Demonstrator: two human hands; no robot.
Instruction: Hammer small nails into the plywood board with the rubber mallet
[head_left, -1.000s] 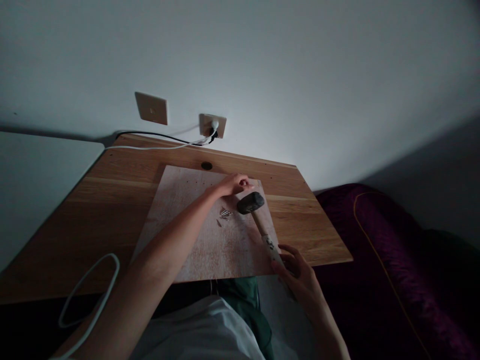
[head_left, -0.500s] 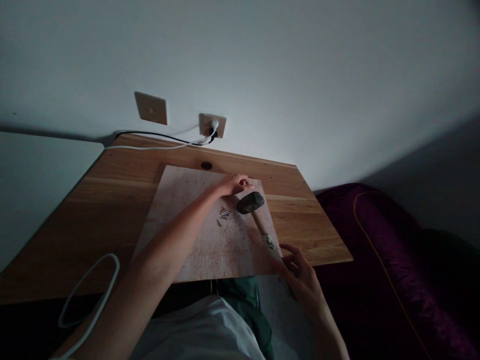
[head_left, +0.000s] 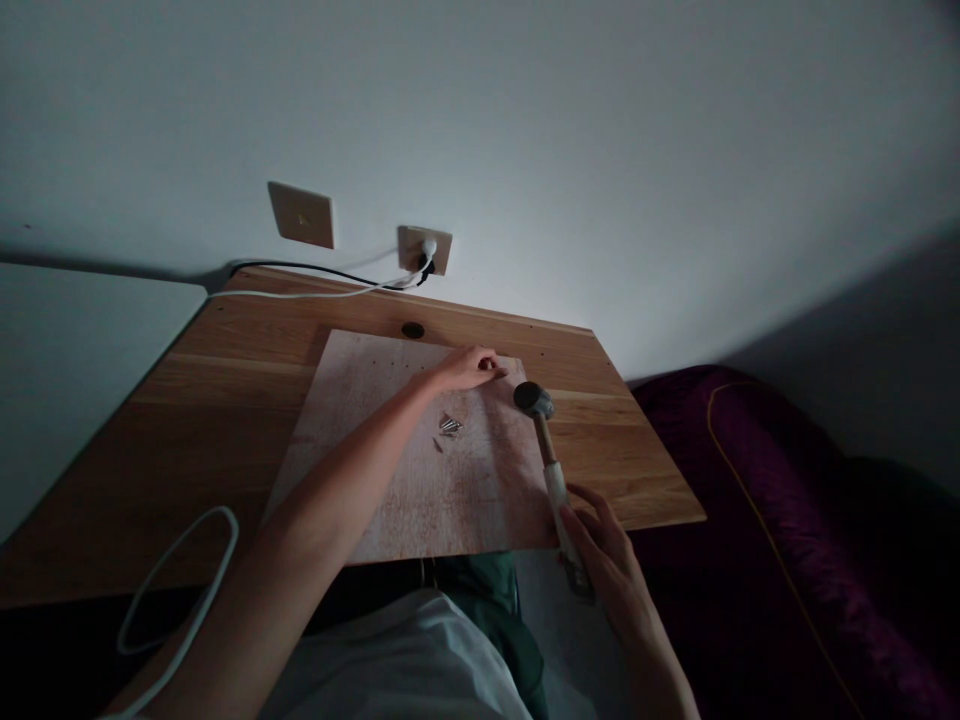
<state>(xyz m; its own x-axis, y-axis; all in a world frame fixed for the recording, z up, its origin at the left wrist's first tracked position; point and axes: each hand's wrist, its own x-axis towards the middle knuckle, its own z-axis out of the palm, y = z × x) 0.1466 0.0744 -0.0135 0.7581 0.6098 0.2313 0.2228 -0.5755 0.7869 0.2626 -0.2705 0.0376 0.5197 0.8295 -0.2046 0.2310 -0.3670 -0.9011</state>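
My right hand (head_left: 611,555) is closed round the pale, wrapped lower handle of a mallet (head_left: 550,450). The mallet's dark head (head_left: 533,399) is raised by the right edge of a pale wooden board (head_left: 420,510). Near the board's far right corner, my left hand (head_left: 472,368) rests with its fingers pinched together. Whatever is between those fingertips is too small to make out. A small pile of metal nails (head_left: 450,427) lies mid-board, below my left wrist. Several dark dots run along the board's far edge.
The board lies on a wooden desk (head_left: 637,455) against a wall. Plugs and cables fill a wall socket (head_left: 425,250), left of which is another wall plate (head_left: 301,214). A white cable loop (head_left: 225,560) hangs by my left forearm. Purple fabric (head_left: 720,440) is at the right.
The mallet head has swung right, away from my left hand, and turned, as my right hand tilted the handle. My left hand has stayed in place.
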